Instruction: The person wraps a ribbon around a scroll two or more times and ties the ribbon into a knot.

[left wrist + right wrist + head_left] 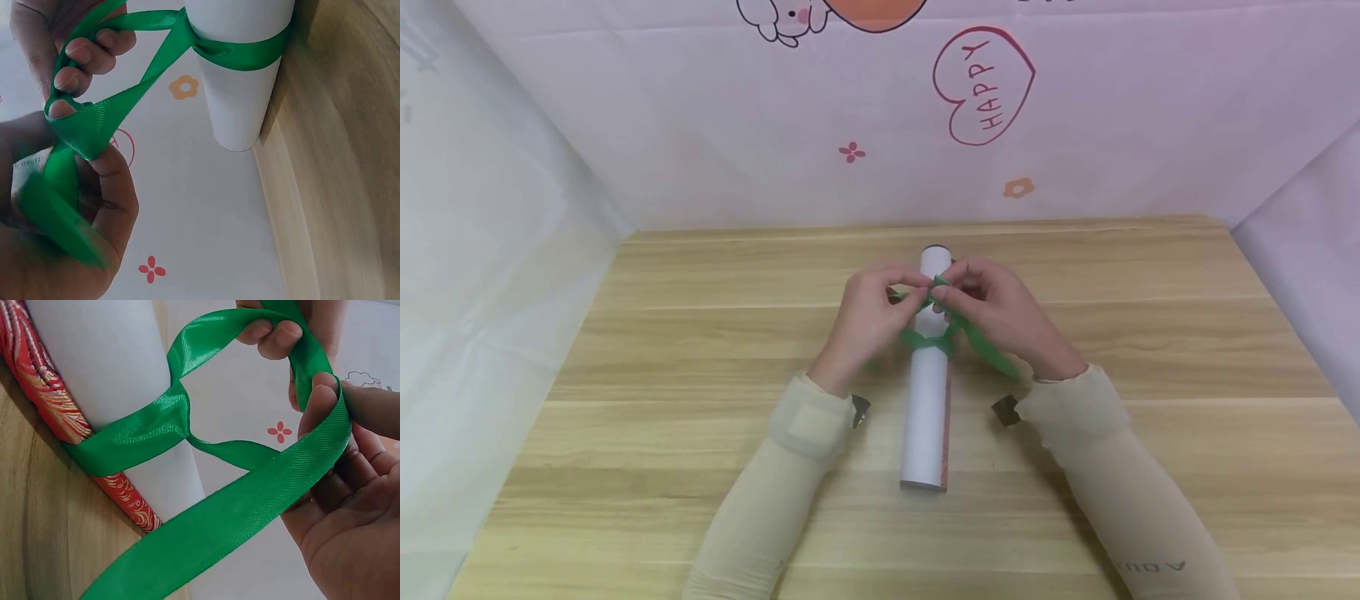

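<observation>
A white paper roll [928, 417] with a red and gold patterned strip [47, 381] along one side lies lengthwise on the wooden table. Around its middle runs a green satin ribbon [134, 440], crossed on top, its two ends rising from the crossing. Above the roll's far half, my left hand [867, 315] pinches one part of the ribbon between thumb and fingers. My right hand [1003, 312] pinches another part right beside it, with a loop bent around the fingertips. One loose tail hangs from the right hand toward the table. Fingers partly hide where the ribbon parts meet.
The wooden table [647, 433] reaches back to a white printed cloth [715, 142] that stands as a wall. Another white cloth [482, 275] hangs at the left side. A small dark camera [1006, 410] sits at the right wrist.
</observation>
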Motion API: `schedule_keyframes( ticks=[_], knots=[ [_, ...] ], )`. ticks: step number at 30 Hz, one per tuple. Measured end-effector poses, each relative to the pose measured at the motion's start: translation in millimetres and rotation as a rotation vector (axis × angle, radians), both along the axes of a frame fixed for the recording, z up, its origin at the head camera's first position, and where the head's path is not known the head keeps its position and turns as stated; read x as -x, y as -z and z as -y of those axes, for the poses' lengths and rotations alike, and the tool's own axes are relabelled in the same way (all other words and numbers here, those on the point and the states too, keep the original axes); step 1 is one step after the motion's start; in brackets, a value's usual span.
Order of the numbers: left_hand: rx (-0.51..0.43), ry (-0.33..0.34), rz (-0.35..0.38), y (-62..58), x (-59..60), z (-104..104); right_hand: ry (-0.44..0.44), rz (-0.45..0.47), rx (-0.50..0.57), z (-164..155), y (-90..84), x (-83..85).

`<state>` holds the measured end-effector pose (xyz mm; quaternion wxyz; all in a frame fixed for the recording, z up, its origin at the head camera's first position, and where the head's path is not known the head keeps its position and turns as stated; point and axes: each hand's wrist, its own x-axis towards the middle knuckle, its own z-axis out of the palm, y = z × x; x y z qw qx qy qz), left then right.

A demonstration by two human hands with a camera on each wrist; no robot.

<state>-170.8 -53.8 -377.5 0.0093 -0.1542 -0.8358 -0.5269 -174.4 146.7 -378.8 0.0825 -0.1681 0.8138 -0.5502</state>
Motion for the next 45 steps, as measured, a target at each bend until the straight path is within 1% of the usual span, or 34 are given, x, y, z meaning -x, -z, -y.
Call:
schedule_keyframes(
  ticks=[4, 9, 18, 22, 27, 29, 31, 38, 41, 45],
  knots=[
    [0.008, 0.037, 0.019, -1.8, 0.1, 0, 0.025, 0.02, -0.006, -1, -1.7, -0.4],
    [-0.014, 0.071, 0.042, -2.6, -0.7, 1, 0.053, 0.034, -0.021, -1, -2.2, 0.6],
    [0.002, 0.133, 0.045, -0.9, 0.2, 6, 0.102, 0.037, -0.061, -1, -1.2, 1.5],
    [-0.02, 0.159, 0.05, -1.4, 0.4, 8, 0.12, 0.041, -0.089, -1, -1.3, 1.3],
    [0.024, 0.189, 0.075, -3.5, 1.5, 10, 0.109, 0.037, -0.093, -1, -0.6, 2.2],
    [0.056, 0.189, 0.094, -4.6, 1.8, 11, 0.097, 0.032, -0.086, -1, 0.0, 2.7],
    [0.069, 0.187, 0.117, -5.4, 2.0, 11, 0.087, 0.025, -0.084, -1, 0.8, 3.4],
    [0.063, 0.182, 0.201, -4.1, 3.6, 9, 0.08, 0.003, -0.111, -2, 2.4, 4.0],
    [0.054, 0.166, 0.213, -3.5, 2.8, 8, 0.082, 0.008, -0.125, -2, 2.5, 4.1],
    [0.057, 0.16, 0.208, -3.5, 2.4, 7, 0.083, 0.018, -0.128, -2, 2.0, 4.0]
  ],
)
